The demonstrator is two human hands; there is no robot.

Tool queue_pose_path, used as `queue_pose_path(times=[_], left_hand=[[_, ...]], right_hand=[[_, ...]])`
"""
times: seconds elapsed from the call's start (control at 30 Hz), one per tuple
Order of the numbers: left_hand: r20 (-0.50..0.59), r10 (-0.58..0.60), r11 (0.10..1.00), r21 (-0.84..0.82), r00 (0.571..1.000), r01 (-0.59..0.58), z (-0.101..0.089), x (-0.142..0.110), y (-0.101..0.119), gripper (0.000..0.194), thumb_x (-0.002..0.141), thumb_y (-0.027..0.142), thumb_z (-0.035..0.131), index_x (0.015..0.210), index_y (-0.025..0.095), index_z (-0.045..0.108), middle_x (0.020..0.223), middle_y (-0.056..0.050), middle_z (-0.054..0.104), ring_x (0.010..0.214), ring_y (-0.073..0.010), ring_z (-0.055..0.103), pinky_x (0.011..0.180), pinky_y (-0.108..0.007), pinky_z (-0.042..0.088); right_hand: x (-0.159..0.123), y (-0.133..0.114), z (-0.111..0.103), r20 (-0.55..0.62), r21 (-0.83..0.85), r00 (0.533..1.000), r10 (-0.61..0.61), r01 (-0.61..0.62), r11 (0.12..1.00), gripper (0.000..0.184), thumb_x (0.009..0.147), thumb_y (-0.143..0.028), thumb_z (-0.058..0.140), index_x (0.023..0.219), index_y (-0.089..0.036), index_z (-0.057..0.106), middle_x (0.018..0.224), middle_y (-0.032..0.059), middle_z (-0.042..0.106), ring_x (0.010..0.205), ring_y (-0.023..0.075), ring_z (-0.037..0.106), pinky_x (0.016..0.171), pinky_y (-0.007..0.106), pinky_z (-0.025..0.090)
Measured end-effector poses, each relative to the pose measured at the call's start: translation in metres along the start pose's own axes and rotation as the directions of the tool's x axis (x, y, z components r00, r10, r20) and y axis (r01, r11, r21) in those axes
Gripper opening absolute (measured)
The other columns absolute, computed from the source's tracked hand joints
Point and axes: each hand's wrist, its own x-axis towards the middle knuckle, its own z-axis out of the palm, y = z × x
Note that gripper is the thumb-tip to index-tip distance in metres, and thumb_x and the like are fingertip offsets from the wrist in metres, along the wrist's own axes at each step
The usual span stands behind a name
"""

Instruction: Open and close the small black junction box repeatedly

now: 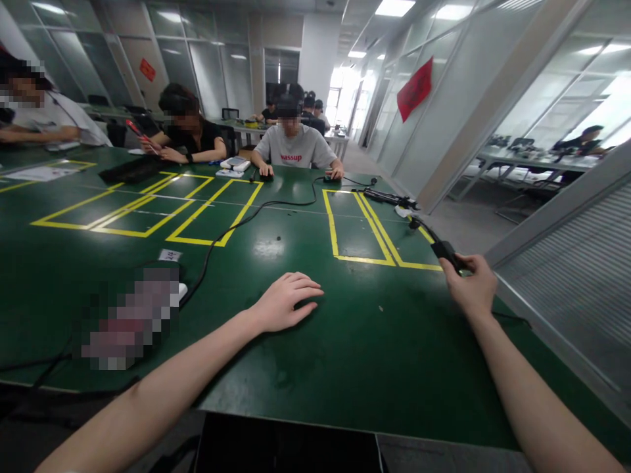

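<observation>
My left hand [288, 302] rests palm down near the middle of the green table [305, 374], its fingers stretched out and holding nothing. At the table's right side, my right hand [470, 286] grips a small black box [445, 253] between thumb and fingers. A black cable [428, 230] runs from the far end of that box; what kind of device it is, I cannot make out. Just beyond it lie a bundle of black cables [384, 197] and a small white item [403, 211].
Yellow tape [336, 243] marks several rectangles on the table. A long black cable [246, 220] crosses it, past a pixelated object [133, 322] and a paper label [170, 255] at left. Across sit several people, one in a grey shirt [296, 148]. A white device [235, 163] stands near them.
</observation>
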Motion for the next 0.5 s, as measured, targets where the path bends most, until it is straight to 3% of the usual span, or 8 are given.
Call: queue_pose_path(times=[0.3, 0.5], left_hand=[[0.015, -0.008, 1.0, 0.009, 1.0, 0.008, -0.005, 0.001, -0.003, 0.026, 0.101, 0.028, 0.056, 0.122, 0.023, 0.071, 0.122, -0.008, 0.074, 0.115, -0.0242, 0.065, 0.101, -0.045, 0.052], [0.015, -0.006, 1.0, -0.005, 1.0, 0.007, -0.005, 0.001, -0.002, 0.024, 0.102, 0.027, 0.056, 0.12, 0.022, 0.071, 0.121, -0.008, 0.075, 0.114, -0.024, 0.066, 0.099, -0.044, 0.053]], right_hand=[[0.01, 0.002, -0.015, -0.106, -0.027, 0.994, -0.033, 0.031, 0.999, 0.042, 0.083, -0.042, 0.061, 0.118, -0.018, 0.06, 0.112, 0.0198, 0.071, 0.101, 0.0342, 0.068, 0.083, 0.042, 0.051], [0.01, 0.016, -0.002, 0.198, -0.208, 0.979, 0.054, -0.012, 0.978, 0.047, 0.073, -0.046, 0.072, 0.114, -0.023, 0.067, 0.1, 0.0118, 0.076, 0.082, 0.0313, 0.067, 0.073, 0.04, 0.049]])
